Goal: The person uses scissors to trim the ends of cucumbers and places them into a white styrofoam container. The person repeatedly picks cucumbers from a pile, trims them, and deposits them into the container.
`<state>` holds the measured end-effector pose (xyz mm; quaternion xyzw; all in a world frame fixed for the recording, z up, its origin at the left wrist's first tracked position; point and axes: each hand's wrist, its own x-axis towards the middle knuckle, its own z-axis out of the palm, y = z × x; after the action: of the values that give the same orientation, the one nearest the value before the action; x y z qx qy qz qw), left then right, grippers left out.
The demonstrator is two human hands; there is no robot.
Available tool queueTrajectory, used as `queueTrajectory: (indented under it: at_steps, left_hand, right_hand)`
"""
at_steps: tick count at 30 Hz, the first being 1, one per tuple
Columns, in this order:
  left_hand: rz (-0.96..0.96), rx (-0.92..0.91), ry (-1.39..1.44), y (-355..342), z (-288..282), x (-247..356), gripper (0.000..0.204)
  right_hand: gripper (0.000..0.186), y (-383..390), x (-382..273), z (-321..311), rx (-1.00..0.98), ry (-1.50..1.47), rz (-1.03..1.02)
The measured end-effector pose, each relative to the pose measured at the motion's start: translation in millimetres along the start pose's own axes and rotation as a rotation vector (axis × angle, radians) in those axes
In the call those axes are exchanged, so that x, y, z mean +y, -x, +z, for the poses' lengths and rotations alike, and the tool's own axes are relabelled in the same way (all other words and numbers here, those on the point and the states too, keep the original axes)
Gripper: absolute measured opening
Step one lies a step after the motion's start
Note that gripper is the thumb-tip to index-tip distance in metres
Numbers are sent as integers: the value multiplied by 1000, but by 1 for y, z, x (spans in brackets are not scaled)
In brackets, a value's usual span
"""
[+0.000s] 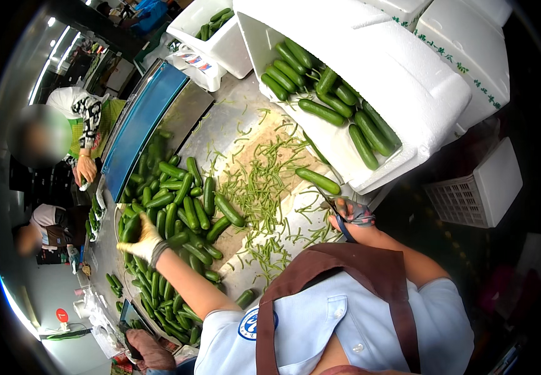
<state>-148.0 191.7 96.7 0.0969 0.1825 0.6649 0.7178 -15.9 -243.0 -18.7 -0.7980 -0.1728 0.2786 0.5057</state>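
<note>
My left hand (143, 244), in a pale yellow glove, reaches over a large heap of green cucumbers (170, 212) on the left of the worktable. Its fingers are closed around a dark green cucumber (130, 230) at the heap's edge. On the right, my right hand (355, 214), in a patterned grey and orange glove, holds scissors with blue handles (345, 230). The blades point up and away from me; whether they are apart is unclear. Just beyond their tips lies a single cucumber (318, 180) on the table. Many thin cut stems (261, 178) are scattered across the middle.
A white foam box (370, 178) with several cucumbers lies tilted at the far right. Another foam box (220, 50) stands at the back. A blue-edged metal chute (148, 119) borders the heap. A white crate (470, 200) sits at right. Other people (95, 119) work at left.
</note>
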Motion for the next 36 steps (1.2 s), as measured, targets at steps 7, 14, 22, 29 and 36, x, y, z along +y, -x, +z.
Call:
queueTrajectory:
  at_steps: [7, 14, 22, 29, 36]
  left_hand:
    - [-275, -830, -664, 53, 6, -124, 44]
    - [-642, -2142, -1341, 198, -21, -248, 36]
    - [146, -2485, -1205, 186, -63, -246, 45]
    - [8, -2292, -1152, 186, -15, -235, 41]
    - [643, -2693, -1198, 260, 26, -306, 93]
  right_hand:
    - [28, 5, 20, 7, 9, 103, 26]
    - [31, 17, -1, -11, 78, 212, -99]
    - [33, 21, 25, -13, 80, 46, 45]
    - [43, 25, 34, -15, 52, 75, 37]
    - [40, 25, 40, -13, 41, 189, -13]
